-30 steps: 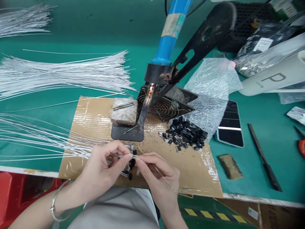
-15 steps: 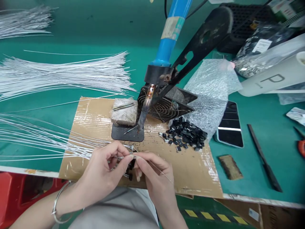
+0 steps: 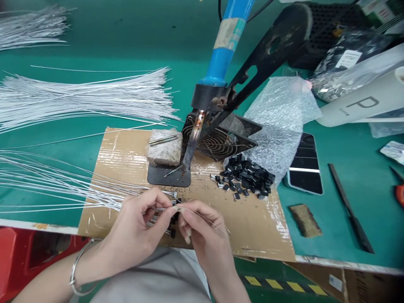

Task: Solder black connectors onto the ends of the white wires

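Note:
My left hand [image 3: 139,229] is closed in a pinch, thumb against fingertips, on a thin silvery wire [image 3: 160,208]. Right beside it, nearly touching, my right hand [image 3: 205,229] pinches a finer bare wire [image 3: 226,232] whose loose tail crosses its fingers. The spot where the two wires come together is mostly hidden by the fingertips. Under and behind the hands, several small metal connectors with black ends [image 3: 172,234] lie on the cardboard sheet [image 3: 252,231]. A spread of white wires [image 3: 104,198] runs in from the left toward them.
A blue soldering iron [image 3: 217,63] hangs in a black stand [image 3: 271,50], tip down over a black pad [image 3: 158,179]. Beside it are a wrapped block [image 3: 164,153], a small fan [image 3: 217,145] and black pieces [image 3: 249,174]. Rightward lie a phone [image 3: 304,168] and a file [image 3: 349,206].
Both hands keep their pinch in almost the same place. The right hand's fingers have shifted slightly, and the fine wire's tail lies a little differently across them.

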{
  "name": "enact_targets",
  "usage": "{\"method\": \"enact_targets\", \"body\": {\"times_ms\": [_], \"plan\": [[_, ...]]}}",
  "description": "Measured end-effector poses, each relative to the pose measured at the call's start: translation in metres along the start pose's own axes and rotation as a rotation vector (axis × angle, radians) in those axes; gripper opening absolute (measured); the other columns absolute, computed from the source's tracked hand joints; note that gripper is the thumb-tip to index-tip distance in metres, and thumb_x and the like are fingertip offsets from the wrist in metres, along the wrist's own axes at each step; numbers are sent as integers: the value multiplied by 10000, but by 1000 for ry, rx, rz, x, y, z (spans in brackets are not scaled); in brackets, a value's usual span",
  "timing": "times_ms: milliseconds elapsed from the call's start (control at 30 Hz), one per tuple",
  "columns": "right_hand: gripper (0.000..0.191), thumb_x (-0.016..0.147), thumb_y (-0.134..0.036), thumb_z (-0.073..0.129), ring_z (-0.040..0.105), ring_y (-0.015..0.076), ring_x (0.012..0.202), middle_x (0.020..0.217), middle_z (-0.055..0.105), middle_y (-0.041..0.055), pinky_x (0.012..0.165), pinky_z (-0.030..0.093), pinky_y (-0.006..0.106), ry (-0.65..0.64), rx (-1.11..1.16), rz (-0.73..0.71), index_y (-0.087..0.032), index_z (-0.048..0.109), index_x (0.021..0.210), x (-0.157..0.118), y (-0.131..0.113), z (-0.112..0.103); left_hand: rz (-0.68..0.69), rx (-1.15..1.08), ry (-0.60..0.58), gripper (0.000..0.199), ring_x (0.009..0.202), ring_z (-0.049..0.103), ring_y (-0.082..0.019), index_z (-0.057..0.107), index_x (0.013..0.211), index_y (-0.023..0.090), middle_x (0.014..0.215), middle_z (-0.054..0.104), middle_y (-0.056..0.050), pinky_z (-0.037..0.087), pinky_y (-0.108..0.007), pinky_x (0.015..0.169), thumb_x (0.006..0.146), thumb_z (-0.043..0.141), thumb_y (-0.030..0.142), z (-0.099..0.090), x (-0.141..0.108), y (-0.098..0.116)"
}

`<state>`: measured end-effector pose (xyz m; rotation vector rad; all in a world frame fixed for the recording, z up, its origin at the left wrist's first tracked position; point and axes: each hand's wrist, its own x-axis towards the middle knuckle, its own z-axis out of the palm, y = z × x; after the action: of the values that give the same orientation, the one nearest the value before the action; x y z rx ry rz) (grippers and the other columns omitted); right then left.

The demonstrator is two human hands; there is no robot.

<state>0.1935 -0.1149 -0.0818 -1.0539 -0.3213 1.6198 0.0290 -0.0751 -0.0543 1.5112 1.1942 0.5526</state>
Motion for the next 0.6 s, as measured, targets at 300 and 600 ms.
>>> {"method": "enact_targets", "body": {"times_ms": [300,600], "plan": [[259,716,-461,976,469,41,423,536,635,-9,413,361,148,-39,5,90,-224,871,720,2,-6,-5,-30,-51,-40,189,636,580,-148,657,850,204,722,652,-5,421,-264,554,1009,611,293,-4,3,8],[240,718,-446,975,434,42,437,530,607,-17,417,379,149,-1,62,54,-228,875,732,2,-1,2,25,20,60,175,551,452,-123,659,870,215,649,578,35,349,-259,506,1021,615,292,3,1,1]]}}
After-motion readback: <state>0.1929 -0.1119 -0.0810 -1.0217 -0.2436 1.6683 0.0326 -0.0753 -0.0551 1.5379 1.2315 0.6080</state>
